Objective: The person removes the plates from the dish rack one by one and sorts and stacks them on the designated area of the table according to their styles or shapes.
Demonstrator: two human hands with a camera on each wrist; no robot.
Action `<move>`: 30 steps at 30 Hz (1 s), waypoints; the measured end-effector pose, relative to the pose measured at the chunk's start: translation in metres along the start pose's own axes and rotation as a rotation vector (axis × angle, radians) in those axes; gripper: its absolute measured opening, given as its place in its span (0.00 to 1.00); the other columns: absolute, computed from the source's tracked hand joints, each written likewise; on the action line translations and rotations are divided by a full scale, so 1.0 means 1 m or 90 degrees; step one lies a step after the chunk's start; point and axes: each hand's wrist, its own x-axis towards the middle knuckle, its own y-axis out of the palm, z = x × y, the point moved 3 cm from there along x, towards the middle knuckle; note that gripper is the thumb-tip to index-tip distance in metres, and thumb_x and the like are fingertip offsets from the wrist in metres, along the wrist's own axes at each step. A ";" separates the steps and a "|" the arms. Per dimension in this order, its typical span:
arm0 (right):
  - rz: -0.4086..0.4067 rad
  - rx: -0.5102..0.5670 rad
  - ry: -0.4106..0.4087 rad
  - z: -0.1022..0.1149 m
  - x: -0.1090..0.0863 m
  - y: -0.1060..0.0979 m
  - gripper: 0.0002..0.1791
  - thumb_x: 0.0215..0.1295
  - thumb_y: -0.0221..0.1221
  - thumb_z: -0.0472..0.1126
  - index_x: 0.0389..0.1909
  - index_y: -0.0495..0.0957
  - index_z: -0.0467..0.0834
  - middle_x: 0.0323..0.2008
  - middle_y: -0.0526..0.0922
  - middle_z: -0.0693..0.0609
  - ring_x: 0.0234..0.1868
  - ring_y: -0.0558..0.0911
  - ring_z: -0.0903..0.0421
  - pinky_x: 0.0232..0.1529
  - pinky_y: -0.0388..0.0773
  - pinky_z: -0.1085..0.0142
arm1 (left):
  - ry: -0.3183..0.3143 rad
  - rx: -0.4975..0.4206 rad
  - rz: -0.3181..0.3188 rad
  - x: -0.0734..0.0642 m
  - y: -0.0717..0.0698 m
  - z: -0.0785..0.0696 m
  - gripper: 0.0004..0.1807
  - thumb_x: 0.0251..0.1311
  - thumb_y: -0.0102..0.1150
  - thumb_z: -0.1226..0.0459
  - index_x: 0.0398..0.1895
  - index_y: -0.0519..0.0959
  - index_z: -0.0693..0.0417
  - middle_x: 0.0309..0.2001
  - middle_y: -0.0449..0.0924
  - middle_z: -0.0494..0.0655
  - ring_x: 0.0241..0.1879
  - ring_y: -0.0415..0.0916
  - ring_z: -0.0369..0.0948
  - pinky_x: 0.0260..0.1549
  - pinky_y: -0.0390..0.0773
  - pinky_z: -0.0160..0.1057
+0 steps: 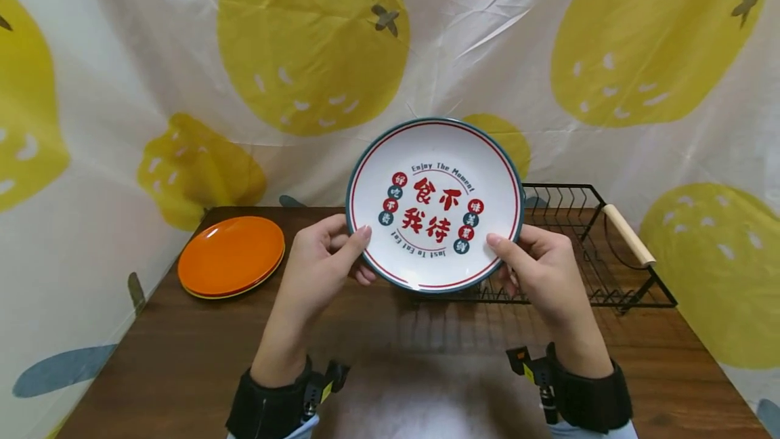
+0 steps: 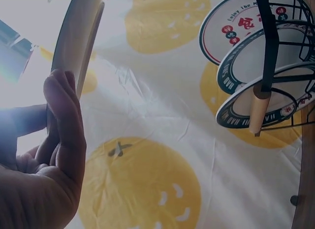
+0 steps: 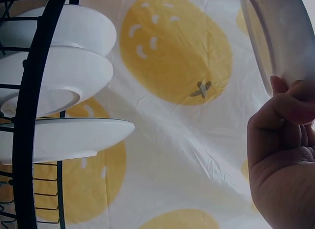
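Observation:
A white plate (image 1: 439, 148) with a dark teal rim, red ring and red lettering is held up above the table, its face toward the head camera. My left hand (image 1: 323, 263) grips its lower left edge, thumb on the face and fingers behind. On the lower right edge, my right hand (image 1: 539, 266) grips it the same way. Behind the plate stands a black wire dish rack (image 1: 609, 283), partly hidden by it. The left wrist view shows several printed plates (image 2: 234, 37) in the rack, and their white undersides (image 3: 83, 138) appear in the right wrist view.
Orange plates (image 1: 231, 256) lie stacked on the brown wooden table (image 1: 183, 371) at the left, over a yellow-edged one. The rack has a light wooden handle (image 1: 629, 234) on its right end. A white cloth (image 1: 463, 26) with yellow fruit prints hangs behind the table.

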 end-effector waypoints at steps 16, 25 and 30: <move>0.016 -0.190 0.019 -0.018 0.008 -0.003 0.17 0.83 0.56 0.46 0.59 0.84 0.40 0.26 0.80 0.53 0.19 0.76 0.57 0.20 0.78 0.63 | 0.052 -0.109 -0.212 0.006 -0.031 0.011 0.15 0.78 0.58 0.64 0.58 0.81 0.67 0.32 0.92 0.42 0.22 0.89 0.42 0.29 0.92 0.44; -0.007 -0.357 0.094 -0.043 0.019 -0.011 0.24 0.82 0.55 0.56 0.65 0.80 0.44 0.40 0.83 0.43 0.27 0.78 0.56 0.28 0.75 0.63 | 0.011 -0.123 -0.323 0.018 -0.054 0.035 0.17 0.78 0.59 0.63 0.58 0.81 0.69 0.32 0.92 0.44 0.21 0.89 0.41 0.30 0.91 0.41; -0.001 -0.451 0.141 -0.062 0.025 -0.011 0.32 0.81 0.51 0.63 0.69 0.75 0.43 0.45 0.82 0.45 0.33 0.75 0.52 0.34 0.72 0.61 | -0.052 -0.119 -0.337 0.028 -0.061 0.063 0.18 0.78 0.59 0.63 0.59 0.80 0.69 0.34 0.91 0.50 0.22 0.89 0.40 0.32 0.91 0.41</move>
